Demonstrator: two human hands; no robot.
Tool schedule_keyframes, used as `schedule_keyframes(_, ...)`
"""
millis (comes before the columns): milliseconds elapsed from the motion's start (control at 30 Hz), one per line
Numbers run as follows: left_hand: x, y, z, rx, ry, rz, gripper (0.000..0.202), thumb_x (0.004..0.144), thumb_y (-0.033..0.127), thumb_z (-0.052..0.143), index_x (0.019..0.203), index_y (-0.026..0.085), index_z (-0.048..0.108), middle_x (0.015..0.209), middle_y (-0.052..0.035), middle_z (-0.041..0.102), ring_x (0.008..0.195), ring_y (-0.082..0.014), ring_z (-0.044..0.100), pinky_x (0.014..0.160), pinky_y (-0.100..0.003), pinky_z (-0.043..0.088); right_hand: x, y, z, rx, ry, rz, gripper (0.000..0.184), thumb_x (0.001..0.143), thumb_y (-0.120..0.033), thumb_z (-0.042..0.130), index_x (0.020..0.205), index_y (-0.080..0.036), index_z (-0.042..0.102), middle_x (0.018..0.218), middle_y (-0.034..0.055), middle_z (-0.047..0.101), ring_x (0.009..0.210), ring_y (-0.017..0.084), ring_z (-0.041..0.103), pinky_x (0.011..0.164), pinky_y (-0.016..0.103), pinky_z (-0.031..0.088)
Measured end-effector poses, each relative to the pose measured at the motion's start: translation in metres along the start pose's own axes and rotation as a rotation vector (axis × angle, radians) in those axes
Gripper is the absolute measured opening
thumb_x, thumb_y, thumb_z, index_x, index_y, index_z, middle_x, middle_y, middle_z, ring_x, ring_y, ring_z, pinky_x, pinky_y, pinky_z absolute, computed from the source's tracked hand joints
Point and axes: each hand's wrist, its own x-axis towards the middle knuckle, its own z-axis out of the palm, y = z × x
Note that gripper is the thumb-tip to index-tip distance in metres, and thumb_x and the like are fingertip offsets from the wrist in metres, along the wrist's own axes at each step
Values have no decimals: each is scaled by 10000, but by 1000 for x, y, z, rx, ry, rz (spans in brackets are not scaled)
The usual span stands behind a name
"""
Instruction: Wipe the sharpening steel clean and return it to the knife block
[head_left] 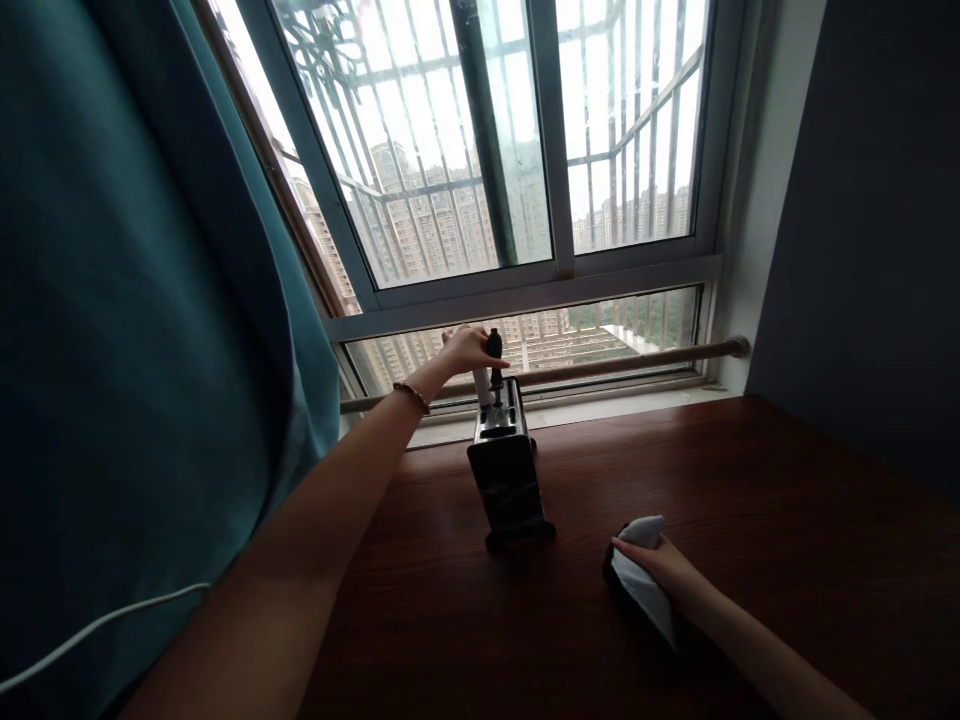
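Note:
On the table stands a dark knife block [504,480], with a slotted metallic top and a black front panel. A black-handled utensil [494,346] rises upright from its top; its lower end is hidden inside. My left hand [466,350], reaching far forward, is closed at that handle, thumb across it. Just below those fingers a narrow whitish piece [481,386] shows beside the handle; what it is I cannot make out. Lower right, my right hand [660,562] is closed on a white cloth [646,590], bunched up near the tabletop. A dark edge shows under the cloth, its kind unclear.
The reddish-brown wooden table [645,470] reaches to the window sill. Behind the block runs a horizontal rail [630,360] before a barred window. A teal curtain [135,300] hangs at left, with a white cable [97,628] below. A dark wall [877,260] borders the right.

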Motion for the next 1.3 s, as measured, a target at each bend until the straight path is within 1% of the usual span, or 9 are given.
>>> schedule_keyframes(133, -8, -2, 7, -18, 17, 22, 463, 517, 609, 683, 558, 151, 634, 888, -49, 568, 885, -235, 478, 730, -314, 341, -1, 0, 0, -1, 2, 7, 373, 540, -401, 745, 780, -140, 628, 760, 44, 677, 736, 183, 619, 681, 260, 464)
schedule_keyframes(333, -15, -4, 11, -118, 18, 244, 420, 554, 544, 714, 594, 136, 619, 894, -79, 537, 766, -170, 516, 665, -267, 426, -8, -8, 2, 8, -5, -1, 354, 539, -396, 747, 757, -143, 631, 748, 45, 676, 734, 185, 616, 674, 260, 461)
schedule_keyframes(533, -21, -5, 5, 40, -8, 267, 438, 566, 557, 704, 650, 136, 623, 1012, -101, 517, 721, -165, 517, 669, -292, 455, -13, -15, 5, 2, 35, 21, 385, 497, -389, 763, 762, -146, 625, 747, 44, 673, 734, 191, 617, 687, 271, 466)
schedule_keyframes(700, -26, -9, 6, 66, 18, 254, 459, 566, 549, 710, 774, 146, 634, 1061, -102, 497, 802, -193, 533, 735, -301, 465, -15, -17, 7, -16, 27, 4, 377, 476, -415, 758, 720, -158, 630, 724, 49, 672, 745, 220, 621, 686, 298, 479)
schedule_keyframes(1000, -46, -3, -3, 96, 68, 229, 338, 660, 363, 679, 933, 174, 615, 1117, -100, 473, 957, -241, 514, 823, -357, 446, -11, -12, 3, -35, -1, 7, 378, 535, -426, 737, 760, -143, 627, 752, 46, 673, 738, 191, 616, 681, 266, 462)
schedule_keyframes(1100, -55, 8, 1, 161, 165, 138, 366, 651, 276, 685, 998, 193, 603, 1222, -129, 437, 1119, -325, 415, 907, -459, 381, -12, -12, 4, -42, 6, 4, 365, 545, -416, 735, 763, -145, 624, 755, 46, 674, 738, 190, 616, 688, 271, 463)
schedule_keyframes(1167, -65, 25, 3, 163, 265, 20, 495, 649, 256, 690, 1121, 220, 544, 1325, -137, 360, 1207, -364, 324, 923, -516, 348, -12, -12, 4, -58, 4, -2, 358, 555, -421, 727, 760, -147, 623, 755, 46, 674, 735, 191, 618, 688, 275, 465)
schedule_keyframes(1233, -85, 52, 0, 79, 387, -89, 662, 660, 267, 688, 1264, 231, 419, 1379, -142, 298, 1244, -353, 295, 928, -508, 356, -11, -10, 3, -87, -23, 4, 361, 560, -428, 720, 760, -144, 621, 765, 53, 676, 743, 196, 622, 697, 280, 468)
schedule_keyframes(1300, -118, 85, -10, -67, 501, -109, 644, 716, 296, 639, 1299, 226, 374, 1346, -125, 365, 1221, -288, 367, 944, -442, 384, -9, -10, 1, -153, -99, 17, 375, 561, -424, 718, 782, -138, 617, 791, 67, 678, 769, 210, 626, 711, 293, 472)
